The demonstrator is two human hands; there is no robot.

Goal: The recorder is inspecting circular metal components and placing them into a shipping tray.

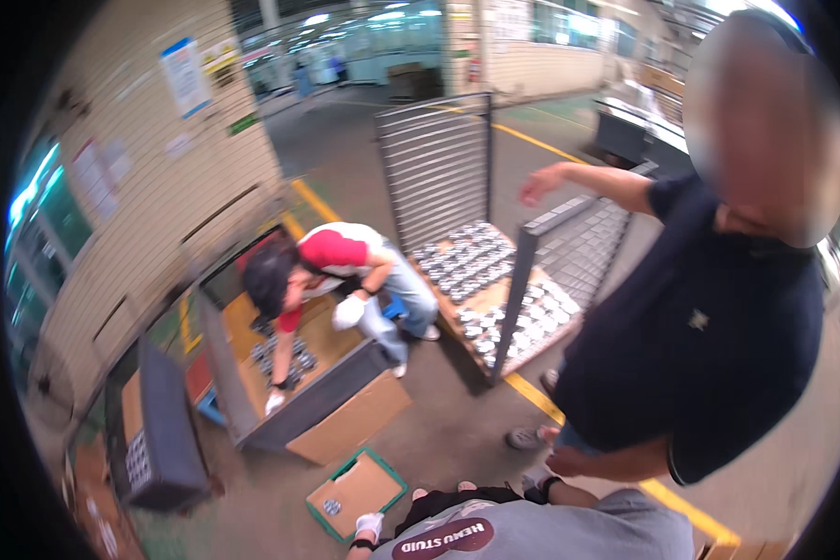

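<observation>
My left hand [369, 525], in a white glove, is at the lower middle, beside the right edge of a shallow green tray [389, 457]. Brown cardboard [357, 485] lines that tray, and one small round silvery metal part [332, 507] lies on it. Blur hides whether my left fingers grip anything. To the right, my right hand [535, 479] wears a white glove too, with a black band at the wrist. It is close to my body, below a co-worker's lowered hand [569, 459]. Its fingers do not show clearly.
A co-worker in red and white [341, 252] bends over a grey bin [308, 406] holding metal parts. A rack cart [436, 168] carries rows of parts. Another person in a dark shirt [691, 345] stands close right, arm outstretched. A dark bin [163, 429] stands left.
</observation>
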